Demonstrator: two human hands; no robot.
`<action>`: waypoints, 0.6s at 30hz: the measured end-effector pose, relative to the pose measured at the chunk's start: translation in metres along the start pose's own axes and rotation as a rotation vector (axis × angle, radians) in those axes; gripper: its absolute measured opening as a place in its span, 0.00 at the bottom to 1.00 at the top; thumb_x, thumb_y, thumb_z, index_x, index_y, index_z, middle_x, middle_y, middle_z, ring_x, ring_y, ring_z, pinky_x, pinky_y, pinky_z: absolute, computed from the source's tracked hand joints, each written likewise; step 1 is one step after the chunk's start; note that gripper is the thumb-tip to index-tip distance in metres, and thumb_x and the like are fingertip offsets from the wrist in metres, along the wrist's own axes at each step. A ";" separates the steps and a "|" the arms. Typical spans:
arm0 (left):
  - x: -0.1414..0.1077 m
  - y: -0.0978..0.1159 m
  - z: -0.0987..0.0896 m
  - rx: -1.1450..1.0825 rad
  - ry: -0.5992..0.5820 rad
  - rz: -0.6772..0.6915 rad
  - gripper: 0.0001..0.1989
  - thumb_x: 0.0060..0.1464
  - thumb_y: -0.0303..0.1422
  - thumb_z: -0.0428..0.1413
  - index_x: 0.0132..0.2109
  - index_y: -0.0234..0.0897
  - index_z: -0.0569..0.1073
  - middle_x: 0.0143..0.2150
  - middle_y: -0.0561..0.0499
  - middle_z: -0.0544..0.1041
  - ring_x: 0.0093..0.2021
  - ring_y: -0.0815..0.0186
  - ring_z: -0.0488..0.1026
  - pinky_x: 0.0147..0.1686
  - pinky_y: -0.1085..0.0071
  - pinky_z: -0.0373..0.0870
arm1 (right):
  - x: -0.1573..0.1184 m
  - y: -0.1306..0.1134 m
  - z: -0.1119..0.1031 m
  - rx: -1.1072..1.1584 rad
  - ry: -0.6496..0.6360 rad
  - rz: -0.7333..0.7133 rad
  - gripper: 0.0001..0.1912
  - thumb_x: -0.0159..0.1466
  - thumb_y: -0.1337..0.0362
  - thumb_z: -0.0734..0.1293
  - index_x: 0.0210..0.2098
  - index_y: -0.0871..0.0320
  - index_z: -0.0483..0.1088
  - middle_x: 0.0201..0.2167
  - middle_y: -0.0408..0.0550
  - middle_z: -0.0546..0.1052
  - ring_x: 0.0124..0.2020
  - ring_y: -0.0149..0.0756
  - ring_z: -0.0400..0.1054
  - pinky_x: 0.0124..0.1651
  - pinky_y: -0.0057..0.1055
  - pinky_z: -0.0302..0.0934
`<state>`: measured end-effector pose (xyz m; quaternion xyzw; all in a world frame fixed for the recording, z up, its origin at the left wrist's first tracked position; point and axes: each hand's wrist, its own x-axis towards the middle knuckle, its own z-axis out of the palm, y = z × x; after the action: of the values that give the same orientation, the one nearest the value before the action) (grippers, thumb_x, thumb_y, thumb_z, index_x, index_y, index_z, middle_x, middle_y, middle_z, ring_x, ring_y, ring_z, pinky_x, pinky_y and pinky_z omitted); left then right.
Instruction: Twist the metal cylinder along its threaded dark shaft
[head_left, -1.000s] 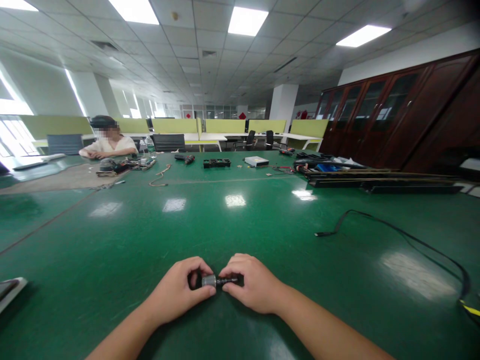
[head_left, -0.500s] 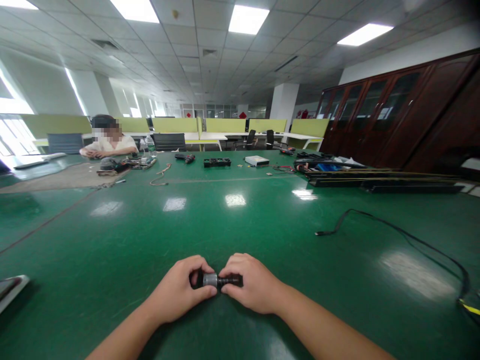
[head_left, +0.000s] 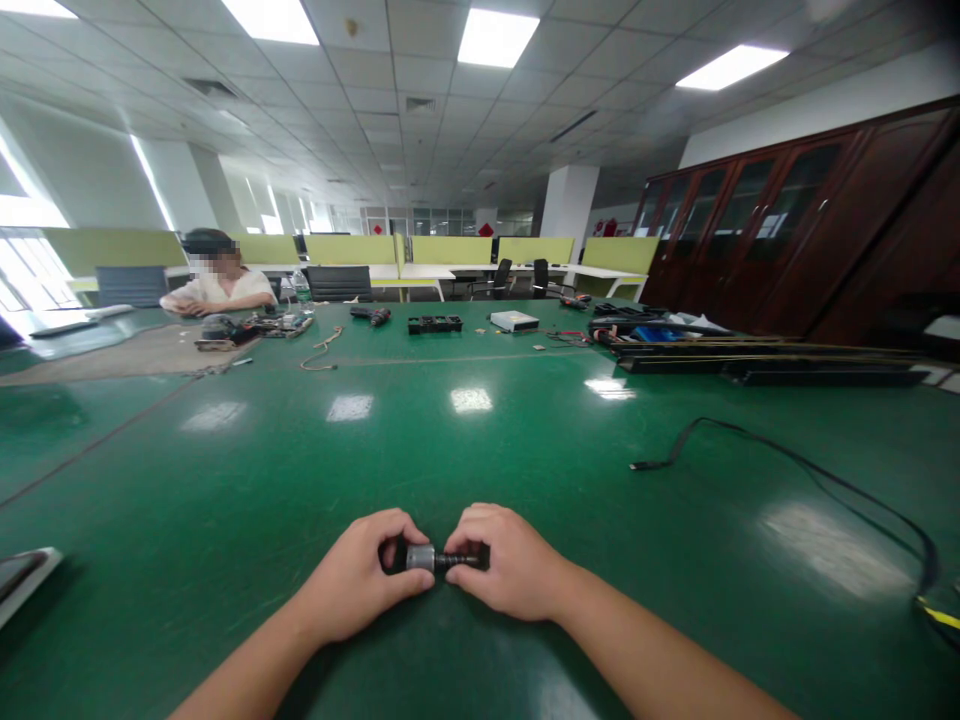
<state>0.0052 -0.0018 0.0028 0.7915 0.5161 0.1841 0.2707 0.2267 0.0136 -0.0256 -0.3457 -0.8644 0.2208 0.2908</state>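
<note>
Metal part [head_left: 421, 557] held between 2 hands, low over the green table [head_left: 420, 450].
Left hand [head_left: 367, 575] is clamped on the silver barrel; right hand [head_left: 508, 562], to its right, has thumb and fingers closed about the dark shaft, partly hidden. Black cable [head_left: 757, 437] lies ahead and right of the right hand; pale-edged object [head_left: 46, 570], cut off by the frame, lies well left of the left hand.
</note>
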 end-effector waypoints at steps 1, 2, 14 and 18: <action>0.000 0.000 0.000 -0.003 -0.001 0.004 0.11 0.49 0.40 0.62 0.38 0.39 0.76 0.30 0.56 0.71 0.32 0.66 0.67 0.32 0.73 0.59 | 0.000 0.000 0.000 0.002 0.001 -0.002 0.05 0.55 0.66 0.72 0.32 0.57 0.75 0.27 0.43 0.73 0.32 0.34 0.66 0.36 0.30 0.57; 0.000 -0.001 0.000 -0.007 -0.003 0.006 0.11 0.49 0.40 0.62 0.38 0.39 0.76 0.30 0.56 0.71 0.32 0.65 0.67 0.33 0.73 0.60 | 0.000 0.001 -0.001 0.005 0.003 -0.002 0.05 0.54 0.66 0.73 0.32 0.57 0.75 0.27 0.43 0.73 0.32 0.34 0.66 0.36 0.29 0.57; 0.000 0.000 -0.001 0.003 -0.017 0.008 0.13 0.50 0.42 0.60 0.39 0.39 0.76 0.32 0.54 0.73 0.33 0.65 0.68 0.33 0.72 0.61 | -0.007 0.020 -0.027 0.100 -0.057 0.193 0.04 0.48 0.73 0.70 0.23 0.60 0.71 0.22 0.39 0.69 0.22 0.27 0.61 0.24 0.23 0.52; 0.000 0.002 -0.002 -0.006 -0.014 0.003 0.12 0.50 0.41 0.61 0.39 0.38 0.77 0.31 0.55 0.73 0.32 0.65 0.68 0.33 0.73 0.60 | -0.007 0.019 -0.024 0.093 -0.053 0.156 0.04 0.48 0.73 0.70 0.23 0.60 0.72 0.22 0.39 0.69 0.22 0.27 0.60 0.24 0.24 0.52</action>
<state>0.0053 -0.0018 0.0053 0.7928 0.5125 0.1803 0.2763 0.2557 0.0256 -0.0218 -0.3920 -0.8312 0.2916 0.2654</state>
